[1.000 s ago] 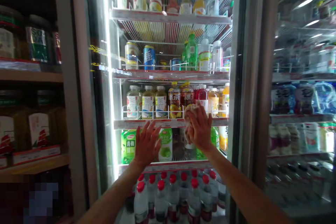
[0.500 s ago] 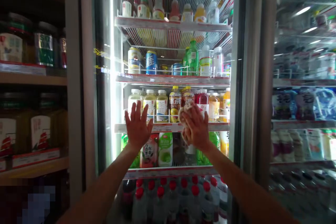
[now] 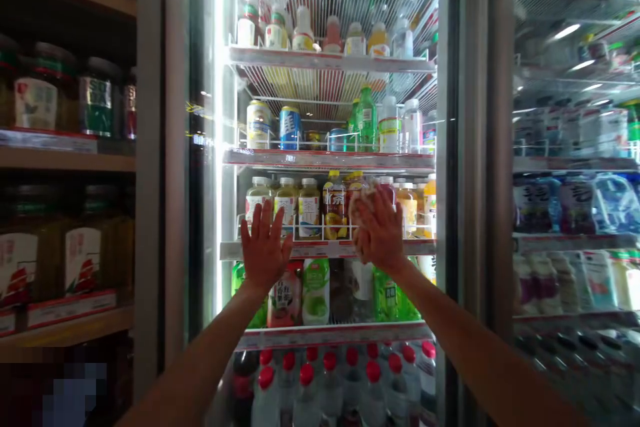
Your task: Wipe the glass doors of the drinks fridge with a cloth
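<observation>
A glass door point(image 3: 325, 120) of a lit drinks fridge stands in front of me. My left hand point(image 3: 264, 247) lies flat on the glass with its fingers spread, over the shelf of tea bottles point(image 3: 287, 203). My right hand point(image 3: 380, 230) presses a crumpled pale cloth point(image 3: 364, 199) against the glass further right, its fingers curled over the cloth. Behind the glass, wire shelves hold several juice and tea bottles, cans point(image 3: 289, 125) and, at the bottom, red-capped water bottles point(image 3: 345, 373).
A wooden shelf unit point(image 3: 65, 160) with dark jars and boxed goods stands on the left. A metal frame post point(image 3: 475, 147) divides this door from a second, dimmer fridge door point(image 3: 570, 167) on the right, with ceiling lights mirrored in it.
My left hand has gone up the glass from the green bottles' shelf to the tea bottles' shelf. The right hand with the cloth has shifted slightly upward. The view has tilted up a little.
</observation>
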A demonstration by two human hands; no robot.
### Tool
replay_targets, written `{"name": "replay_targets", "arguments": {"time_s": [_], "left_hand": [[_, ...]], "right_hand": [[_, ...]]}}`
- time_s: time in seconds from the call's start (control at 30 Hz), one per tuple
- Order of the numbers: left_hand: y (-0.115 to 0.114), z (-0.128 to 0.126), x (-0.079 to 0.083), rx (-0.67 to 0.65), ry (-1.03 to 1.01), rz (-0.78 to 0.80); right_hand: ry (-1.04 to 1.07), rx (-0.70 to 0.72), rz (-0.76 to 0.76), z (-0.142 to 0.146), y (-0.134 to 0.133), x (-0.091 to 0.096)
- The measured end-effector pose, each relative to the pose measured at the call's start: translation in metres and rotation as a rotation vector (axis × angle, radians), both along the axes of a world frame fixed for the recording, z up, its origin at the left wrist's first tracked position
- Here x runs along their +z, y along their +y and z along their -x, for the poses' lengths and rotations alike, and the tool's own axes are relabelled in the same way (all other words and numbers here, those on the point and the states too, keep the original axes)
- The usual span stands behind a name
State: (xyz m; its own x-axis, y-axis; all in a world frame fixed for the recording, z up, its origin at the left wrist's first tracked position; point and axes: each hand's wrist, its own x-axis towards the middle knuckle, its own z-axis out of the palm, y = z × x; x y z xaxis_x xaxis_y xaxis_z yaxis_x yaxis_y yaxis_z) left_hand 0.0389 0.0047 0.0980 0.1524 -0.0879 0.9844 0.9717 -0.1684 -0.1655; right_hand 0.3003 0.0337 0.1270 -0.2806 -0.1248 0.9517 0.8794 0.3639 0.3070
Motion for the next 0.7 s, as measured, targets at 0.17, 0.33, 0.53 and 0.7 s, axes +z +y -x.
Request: {"name": "replay_targets", "arguments": {"time_s": [0.17, 0.33, 0.53, 0.7], "left_hand": [[-0.002, 0.002, -0.003, 0.012, 0.015, 0.006], [0.000, -0.003, 0.017, 0.008, -0.010, -0.048], [0.005, -0.009, 0.059, 0.047, -0.071, -0.033], [0.005, -0.006, 0.057, 0.073, -0.035, -0.037]], "right_hand": [[0.197, -0.045, 0.033, -0.035, 0.003, 0.016], [0.543, -0.053, 0.068, -0.051, 0.008, 0.057], [-0.193, 0.020, -0.021, 0.040, -0.005, 0.035], [0.117, -0.110, -0.025, -0.021, 0.007, 0.060]]}}
